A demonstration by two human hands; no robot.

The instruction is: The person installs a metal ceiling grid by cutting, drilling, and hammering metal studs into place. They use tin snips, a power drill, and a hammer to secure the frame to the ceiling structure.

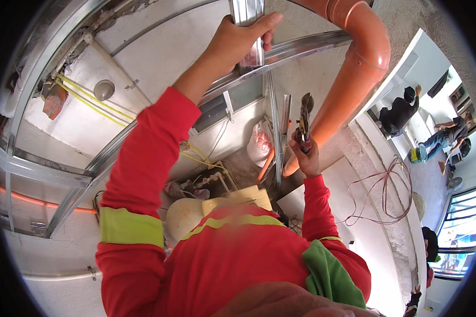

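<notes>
At the top of the head view my left hand (pixel 238 43) wraps round an upright galvanized metal stud (pixel 248 11), thumb stretched across it. The stud's lower end meets a long metal track (pixel 293 51) that crosses the view. Lower and to the right, my right hand (pixel 307 157) grips a pair of metal snips (pixel 304 120) by the handles, jaws pointing up. The snips are apart from the stud and the track, close to a thick orange pipe (pixel 339 100). Whether the jaws are fully closed is hard to make out.
Metal framing (pixel 47 171) curves round the left side. Yellow cables (pixel 92 100) hang by the wall. Below are a white sack (pixel 260 142) and a pale yellow box (pixel 238 198). A coiled reddish cable (pixel 391 193) lies at right. Beyond an opening, people (pixel 399 113) work in another room.
</notes>
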